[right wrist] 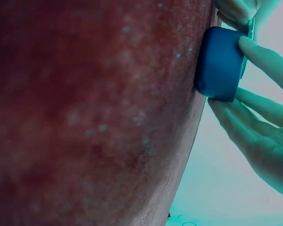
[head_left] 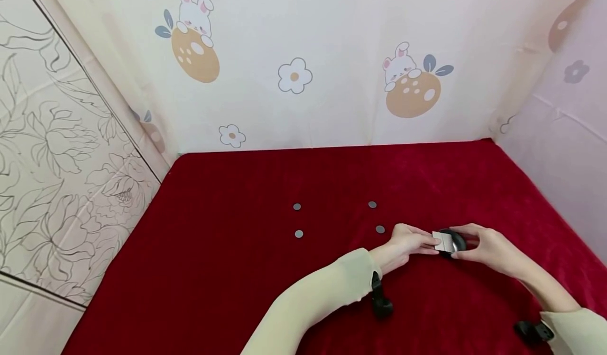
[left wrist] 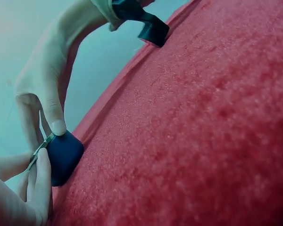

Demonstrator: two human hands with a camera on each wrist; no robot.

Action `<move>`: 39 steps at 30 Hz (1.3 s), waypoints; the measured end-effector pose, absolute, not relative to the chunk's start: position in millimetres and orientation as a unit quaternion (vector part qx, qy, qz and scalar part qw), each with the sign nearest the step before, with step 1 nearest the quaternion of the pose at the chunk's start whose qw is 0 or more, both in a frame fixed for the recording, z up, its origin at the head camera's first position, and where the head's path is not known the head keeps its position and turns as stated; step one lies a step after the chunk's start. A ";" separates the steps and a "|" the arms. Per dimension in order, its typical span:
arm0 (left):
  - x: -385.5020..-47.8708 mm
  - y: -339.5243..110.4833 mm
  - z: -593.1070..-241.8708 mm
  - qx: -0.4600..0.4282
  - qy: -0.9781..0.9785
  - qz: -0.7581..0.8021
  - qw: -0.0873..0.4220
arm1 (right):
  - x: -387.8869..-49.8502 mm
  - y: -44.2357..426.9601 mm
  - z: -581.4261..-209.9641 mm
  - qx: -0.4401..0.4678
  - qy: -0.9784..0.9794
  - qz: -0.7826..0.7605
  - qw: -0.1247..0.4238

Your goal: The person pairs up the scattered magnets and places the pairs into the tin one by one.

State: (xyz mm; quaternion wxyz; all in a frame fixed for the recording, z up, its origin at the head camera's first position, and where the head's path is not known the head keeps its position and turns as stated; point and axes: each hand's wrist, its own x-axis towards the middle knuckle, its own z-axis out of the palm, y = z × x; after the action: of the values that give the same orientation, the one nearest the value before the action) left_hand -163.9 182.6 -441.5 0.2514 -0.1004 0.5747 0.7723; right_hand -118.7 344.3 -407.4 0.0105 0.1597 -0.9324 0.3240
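Observation:
A small dark cup-like container point(head_left: 460, 240) with a shiny grey inside stands on the red cloth at the right. Over its opening lies a pale, flat, rectangular piece point(head_left: 443, 242). My left hand point(head_left: 403, 245) pinches the left edge of this piece between thumb and fingers. From the right side, my right hand point(head_left: 490, 250) holds the container, thumb near and fingers far. In the right wrist view the container point(right wrist: 221, 63) looks dark blue, with the fingertips on its wall and rim. What lies inside the container is hidden by the flat piece.
Several flat grey discs lie apart on the red cloth point(head_left: 213, 249), among them one disc point(head_left: 299, 234) at the middle and another disc point(head_left: 380, 229) near my left hand. A patterned curtain point(head_left: 332, 81) hangs behind the table. A flower-patterned panel point(head_left: 61, 134) stands left.

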 end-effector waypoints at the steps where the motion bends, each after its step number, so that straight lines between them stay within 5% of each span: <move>1: -163.4 183.3 -440.8 -0.101 0.578 0.771 0.247 | -119.0 343.9 -407.2 0.160 -0.933 0.323 0.012; 15: -165.0 190.4 -438.8 -0.093 0.608 0.763 0.199 | -121.5 343.9 -408.1 0.159 -0.937 0.311 0.010; 29: -166.5 191.3 -436.6 -0.081 0.624 0.749 0.205 | -119.7 344.5 -404.4 0.129 -0.943 0.305 -0.012; 39: -164.2 177.4 -438.5 0.008 0.765 0.618 0.182 | -120.4 344.2 -405.2 0.131 -0.941 0.310 -0.014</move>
State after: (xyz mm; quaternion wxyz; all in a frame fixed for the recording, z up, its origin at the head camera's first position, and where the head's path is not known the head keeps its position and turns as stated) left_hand -164.2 177.4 -438.5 0.1822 0.0077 0.7650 0.6177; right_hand -120.4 344.2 -405.2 -0.0138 0.1314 -0.9414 0.3102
